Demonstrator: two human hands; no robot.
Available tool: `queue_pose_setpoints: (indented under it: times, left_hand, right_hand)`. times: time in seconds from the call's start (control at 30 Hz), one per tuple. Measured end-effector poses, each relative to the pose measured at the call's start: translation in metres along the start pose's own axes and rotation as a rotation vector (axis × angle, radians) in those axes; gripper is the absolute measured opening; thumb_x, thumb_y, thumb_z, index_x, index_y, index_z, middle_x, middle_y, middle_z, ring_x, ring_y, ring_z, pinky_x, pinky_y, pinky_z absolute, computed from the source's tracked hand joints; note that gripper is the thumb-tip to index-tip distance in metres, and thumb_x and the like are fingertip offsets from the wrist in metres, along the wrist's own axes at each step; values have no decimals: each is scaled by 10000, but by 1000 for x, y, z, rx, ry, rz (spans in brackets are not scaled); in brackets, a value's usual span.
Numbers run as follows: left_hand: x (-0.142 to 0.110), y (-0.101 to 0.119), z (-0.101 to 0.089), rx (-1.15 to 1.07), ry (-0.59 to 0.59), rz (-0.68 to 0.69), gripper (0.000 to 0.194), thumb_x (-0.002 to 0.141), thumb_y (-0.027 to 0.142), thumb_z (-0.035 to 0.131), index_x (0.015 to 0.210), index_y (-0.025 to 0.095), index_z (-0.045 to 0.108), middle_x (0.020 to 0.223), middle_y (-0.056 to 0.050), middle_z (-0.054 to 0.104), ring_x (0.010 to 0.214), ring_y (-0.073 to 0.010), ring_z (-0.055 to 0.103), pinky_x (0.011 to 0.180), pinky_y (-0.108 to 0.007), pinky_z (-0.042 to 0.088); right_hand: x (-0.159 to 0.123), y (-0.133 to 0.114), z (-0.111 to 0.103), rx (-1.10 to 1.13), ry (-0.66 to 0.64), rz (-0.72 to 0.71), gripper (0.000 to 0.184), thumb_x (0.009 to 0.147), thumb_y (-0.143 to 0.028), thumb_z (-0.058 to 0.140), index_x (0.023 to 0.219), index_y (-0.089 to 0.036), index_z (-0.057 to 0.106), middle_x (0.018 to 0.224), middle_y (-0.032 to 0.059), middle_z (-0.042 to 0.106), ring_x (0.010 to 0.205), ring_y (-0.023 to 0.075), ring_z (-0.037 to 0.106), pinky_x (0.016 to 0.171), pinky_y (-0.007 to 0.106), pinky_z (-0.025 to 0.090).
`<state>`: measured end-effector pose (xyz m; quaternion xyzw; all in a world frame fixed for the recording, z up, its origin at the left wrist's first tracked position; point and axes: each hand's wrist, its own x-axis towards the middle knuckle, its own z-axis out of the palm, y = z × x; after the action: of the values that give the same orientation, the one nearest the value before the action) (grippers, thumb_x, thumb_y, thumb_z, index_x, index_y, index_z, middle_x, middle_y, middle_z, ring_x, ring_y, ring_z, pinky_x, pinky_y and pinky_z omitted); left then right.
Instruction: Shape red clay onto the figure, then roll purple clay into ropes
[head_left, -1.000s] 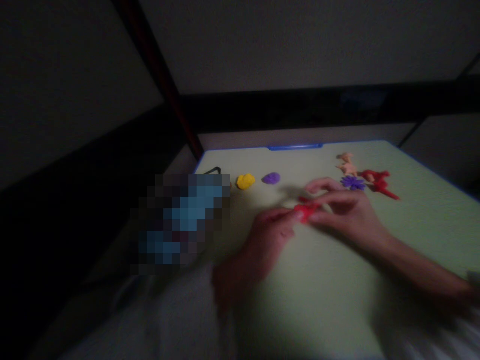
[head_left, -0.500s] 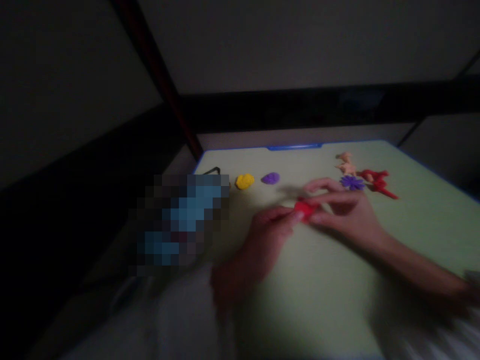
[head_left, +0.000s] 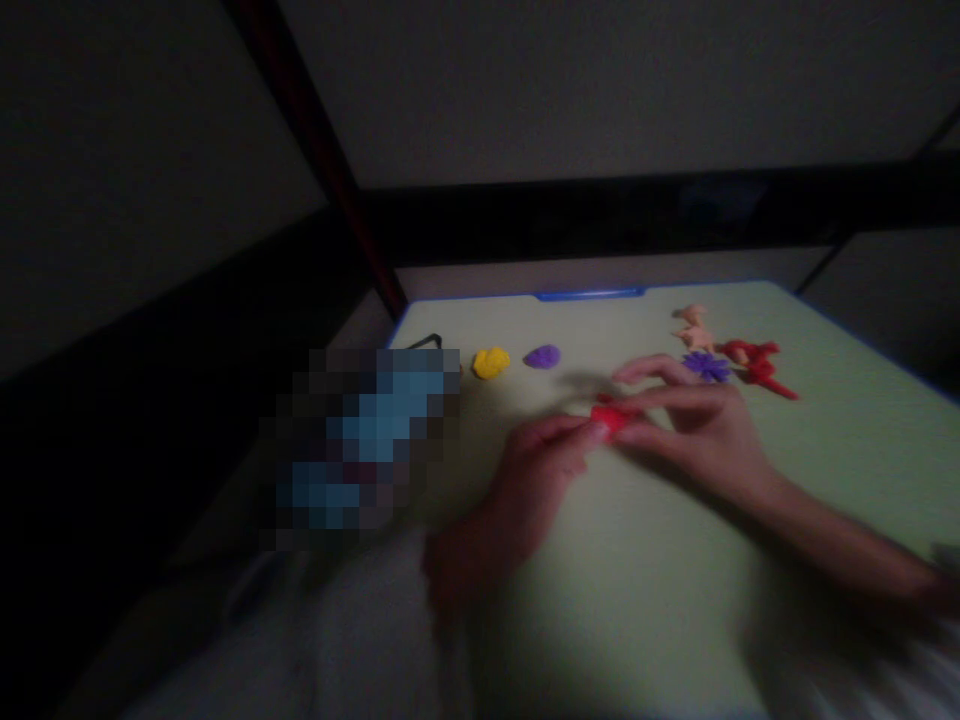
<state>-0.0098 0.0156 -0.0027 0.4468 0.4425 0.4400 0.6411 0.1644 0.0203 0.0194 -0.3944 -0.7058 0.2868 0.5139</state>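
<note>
A small piece of red modelling clay (head_left: 607, 420) is pinched between my two hands, above the pale green table. My left hand (head_left: 536, 475) grips its left side with thumb and index finger. From the right, my right hand (head_left: 701, 430) presses the piece between thumb and fingertips, with another finger stretched out above it. Beyond the hands lie a yellow clay lump (head_left: 491, 363) and a purple clay lump (head_left: 542, 357). The piece's exact shape is blurred and partly covered by fingers.
Behind my right hand lie a purple spiky clay flower shape (head_left: 706, 367), red clay shapes (head_left: 761, 368) and peach-coloured clay figures (head_left: 696, 335). The table (head_left: 622, 600) has a blue edge and a blue handle (head_left: 591, 294) at the far side. A pixelated bluish patch (head_left: 386, 410) covers something at left.
Both hands stay in nearly the same place around the red clay. The fingers have shifted very slightly, and the whole view has moved a little.
</note>
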Motion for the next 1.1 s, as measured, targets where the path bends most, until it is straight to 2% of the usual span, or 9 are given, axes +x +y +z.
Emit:
queue_pose_setpoints:
  times: [0.13, 0.37, 0.53, 0.87, 1.1]
  left_hand:
    - [1, 0, -1, 19, -37, 8, 220, 735, 378, 638, 723, 159, 653, 645, -9, 552, 626, -122, 466, 596, -255, 367]
    - [0, 0, 2, -25, -74, 39, 205, 723, 351, 662, 816, 169, 685, 756, -31, 616, 716, -135, 524, 657, -255, 393]
    - [2, -3, 1, -22, -47, 30, 201, 713, 369, 666, 773, 176, 678, 719, -18, 596, 673, -125, 507, 635, -257, 389]
    - [1, 3, 2, -17, -90, 17, 221, 733, 365, 637, 774, 153, 681, 646, -12, 562, 604, -111, 466, 566, -246, 356]
    - [2, -2, 2, -89, -125, 42, 172, 709, 322, 692, 803, 178, 697, 750, -13, 610, 686, -106, 498, 643, -234, 382]
  right_hand:
    - [1, -2, -1, -54, -34, -12, 212, 698, -202, 752, 874, -321, 745, 1012, 22, 627, 961, 195, 596, 876, 383, 474]
    - [-1, 2, 1, 49, -32, -29, 300, 674, -188, 772, 923, -350, 729, 1009, 11, 606, 978, 179, 578, 870, 347, 471]
    - [-1, 3, 2, 52, -24, -31, 251, 683, -195, 766, 879, -349, 738, 997, 12, 614, 963, 180, 584, 879, 361, 463]
    - [-1, 3, 3, 37, -13, -14, 189, 689, -261, 759, 861, -336, 740, 979, 29, 622, 941, 198, 590, 848, 388, 492]
    - [-2, 2, 4, -33, -9, -59, 189, 685, -224, 765, 848, -317, 741, 969, 20, 620, 940, 185, 591, 863, 370, 480]
